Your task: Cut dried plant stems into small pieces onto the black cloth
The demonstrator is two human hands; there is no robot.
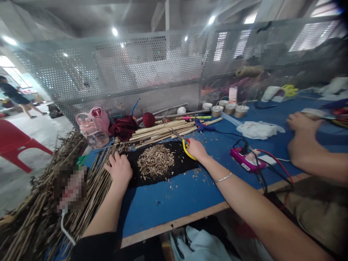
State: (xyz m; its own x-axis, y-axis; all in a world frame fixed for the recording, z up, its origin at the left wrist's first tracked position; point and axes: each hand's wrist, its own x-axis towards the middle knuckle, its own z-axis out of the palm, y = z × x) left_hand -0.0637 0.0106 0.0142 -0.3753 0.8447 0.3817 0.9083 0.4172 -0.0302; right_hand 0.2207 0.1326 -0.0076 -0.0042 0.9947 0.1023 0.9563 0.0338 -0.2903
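My right hand (pixel 197 149) grips scissors (pixel 187 146) with yellow and red handles, the blades pointing away and to the left, over the right part of a black cloth (pixel 181 159). A pile of short cut stem pieces (pixel 156 161) lies on the cloth. At its left end is my left hand (pixel 119 168), fingers bent and apart, with nothing seen in them. Beside that hand, long dried stems (pixel 92 185) spread along the left side of the table.
Pale sticks (pixel 160 130) and a blue glue gun (pixel 203 126) lie behind the cloth. A pink jug (pixel 95 127) stands back left. A purple power strip (pixel 247 159) with cords lies at right, near a co-worker's hand (pixel 304 123). A perforated metal screen (pixel 130 69) rises behind.
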